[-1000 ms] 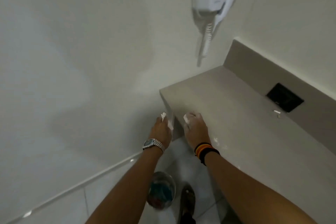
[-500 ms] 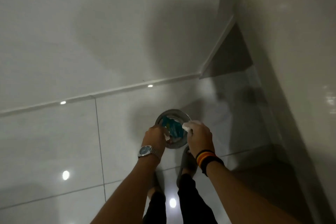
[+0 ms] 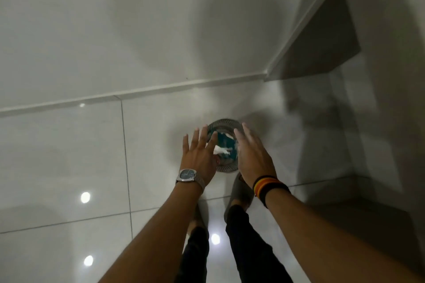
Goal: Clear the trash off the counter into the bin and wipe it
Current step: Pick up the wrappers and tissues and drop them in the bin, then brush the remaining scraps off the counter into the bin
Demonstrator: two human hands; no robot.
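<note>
Your left hand (image 3: pixel 199 155) and right hand (image 3: pixel 251 158), both spread wide and empty, hover over the round grey ribbed bin (image 3: pixel 224 125); crumpled white paper scraps (image 3: pixel 221 150) lie inside.

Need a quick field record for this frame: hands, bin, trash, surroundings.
left hand: open, fingers spread, above bin
right hand: open, empty, above bin
bin: round, on the tiled floor, between the hands
bin contents: white crumpled paper on teal item
wrists: watch on left, striped band on right
counter: top not in view
wipe step: not yet done
</note>
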